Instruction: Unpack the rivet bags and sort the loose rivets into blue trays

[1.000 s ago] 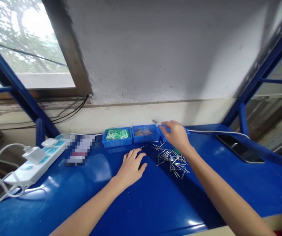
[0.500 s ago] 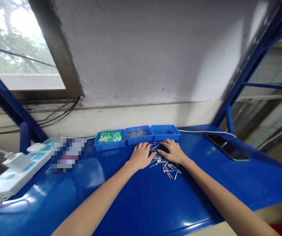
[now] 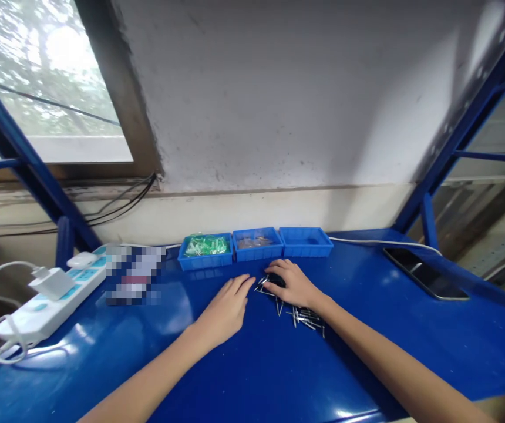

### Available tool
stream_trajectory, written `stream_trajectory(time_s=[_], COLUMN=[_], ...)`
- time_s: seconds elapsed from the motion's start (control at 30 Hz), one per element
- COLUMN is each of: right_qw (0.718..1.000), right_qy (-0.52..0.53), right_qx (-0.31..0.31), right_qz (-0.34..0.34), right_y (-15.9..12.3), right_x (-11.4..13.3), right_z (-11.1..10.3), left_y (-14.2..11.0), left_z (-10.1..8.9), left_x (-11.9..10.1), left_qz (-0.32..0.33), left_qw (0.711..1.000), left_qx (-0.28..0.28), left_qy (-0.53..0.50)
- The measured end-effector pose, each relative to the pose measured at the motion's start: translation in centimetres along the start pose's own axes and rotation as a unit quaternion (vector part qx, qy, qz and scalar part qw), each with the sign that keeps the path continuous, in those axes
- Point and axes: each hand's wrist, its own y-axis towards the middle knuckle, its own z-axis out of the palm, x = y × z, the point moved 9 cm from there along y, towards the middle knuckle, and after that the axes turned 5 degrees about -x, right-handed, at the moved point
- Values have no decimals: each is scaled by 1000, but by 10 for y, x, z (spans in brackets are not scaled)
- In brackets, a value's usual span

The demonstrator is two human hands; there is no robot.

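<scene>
Slim silvery metal pins (image 3: 307, 317) lie in a loose pile on the blue table. My right hand (image 3: 295, 285) arches over the upper part of the pile, thumb apart from the curved fingers. A few pins (image 3: 261, 283) show at its fingertips; its palm hides others, and a dark patch under it cannot be made out. To the left, my left hand (image 3: 228, 308) rests low over the table with fingers stretched out and nothing visible in it. Its fingertips point toward the pins, a small gap away.
Against the wall stand three blue trays: one with green-and-clear packets (image 3: 206, 245), one with small brownish pieces (image 3: 256, 242), and a right-hand tray (image 3: 306, 241). A phone (image 3: 424, 273) lies right. A white power strip (image 3: 54, 299) and blurred packet (image 3: 137, 275) lie left.
My left hand has drawn back from the pile, to the left and toward me. My right hand has shifted slightly left, over the pins. The view has turned a little.
</scene>
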Motion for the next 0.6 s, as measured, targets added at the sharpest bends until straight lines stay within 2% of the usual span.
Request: stream_trajectory(time_s=[0.13,0.23,0.37,0.47,0.6], right_qw=[1000,993,968,975,987], right_qy=[24,117,249,221,149], right_qx=[1,-4,-15,26,65], right_qz=[-17,-21,35,30,-22], right_y=[7,14,12,5,-1], right_x=[29,45,29,18,25], right_z=[13,18,11,8,11], left_y=[-16,-20,-21,-22,-22], left_z=[-16,-19,-20,-18,-17], left_x=[24,24,18,17,16], left_qz=[-62,-78,-86,-91,-90], left_qw=[997,996,994,992,990], left_qx=[-33,-29,-21,-1,4], left_qy=[14,-21,-65,-85,-109])
